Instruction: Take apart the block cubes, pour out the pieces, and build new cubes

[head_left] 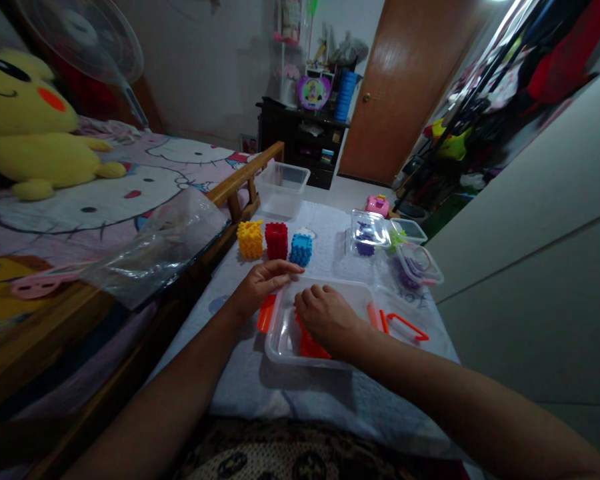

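A clear plastic container (pixel 350 293) with orange side latches lies on the cloth-covered table in front of me. My left hand (pixel 265 285) is at its far left corner, fingers stretched out along the rim and holding nothing. Inside the container, my right hand (pixel 327 319) curls over an orange block piece (pixel 311 345); its fingertips are partly hidden. Just beyond my left hand stand three stacks of studded blocks: yellow (pixel 251 240), red (pixel 277 241) and blue (pixel 301 250). An orange handle (pixel 407 325) sticks out at the container's right side.
Small clear boxes, one over dark blue pieces (pixel 365 248), one with green pieces (pixel 398 236), one with purple pieces (pixel 411 272), are at the table's right. A large clear bin (pixel 285 188) stands at the far end. A wooden bed rail (pixel 245 177) borders the left; a white panel (pixel 525 267) the right.
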{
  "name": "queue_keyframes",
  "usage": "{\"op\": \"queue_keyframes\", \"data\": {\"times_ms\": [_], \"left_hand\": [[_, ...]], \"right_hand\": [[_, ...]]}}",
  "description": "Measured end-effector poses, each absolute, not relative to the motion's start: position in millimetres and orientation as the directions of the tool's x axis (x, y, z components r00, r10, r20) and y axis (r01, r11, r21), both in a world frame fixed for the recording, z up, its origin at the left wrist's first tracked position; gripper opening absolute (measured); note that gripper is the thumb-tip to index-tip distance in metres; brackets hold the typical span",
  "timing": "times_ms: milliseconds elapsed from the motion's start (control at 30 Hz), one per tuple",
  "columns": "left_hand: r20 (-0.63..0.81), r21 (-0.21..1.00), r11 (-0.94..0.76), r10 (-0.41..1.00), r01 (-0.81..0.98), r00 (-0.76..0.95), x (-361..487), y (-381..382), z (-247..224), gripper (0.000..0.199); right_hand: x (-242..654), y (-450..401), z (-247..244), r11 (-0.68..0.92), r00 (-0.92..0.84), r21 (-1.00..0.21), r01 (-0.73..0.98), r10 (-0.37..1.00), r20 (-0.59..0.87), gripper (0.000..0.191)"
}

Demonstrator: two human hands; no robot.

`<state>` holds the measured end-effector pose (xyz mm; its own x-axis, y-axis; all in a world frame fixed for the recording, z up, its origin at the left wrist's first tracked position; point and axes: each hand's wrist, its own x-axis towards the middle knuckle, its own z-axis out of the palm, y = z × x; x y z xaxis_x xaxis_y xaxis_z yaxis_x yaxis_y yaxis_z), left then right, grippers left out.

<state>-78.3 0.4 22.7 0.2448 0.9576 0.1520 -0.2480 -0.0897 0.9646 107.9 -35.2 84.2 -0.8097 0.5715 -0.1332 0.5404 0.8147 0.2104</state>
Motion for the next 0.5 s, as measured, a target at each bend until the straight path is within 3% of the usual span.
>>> {"op": "queue_keyframes", "data": {"times_ms": [500], "left_hand": [[0.151,0.958,-0.079,0.956,-0.276,0.250,-78.6,-0.3,23.3,0.020]], "right_hand": [[111.6,-37.3,94.4,0.801,-0.778,0.213,0.560,0.596,-0.199,0.023]]}}
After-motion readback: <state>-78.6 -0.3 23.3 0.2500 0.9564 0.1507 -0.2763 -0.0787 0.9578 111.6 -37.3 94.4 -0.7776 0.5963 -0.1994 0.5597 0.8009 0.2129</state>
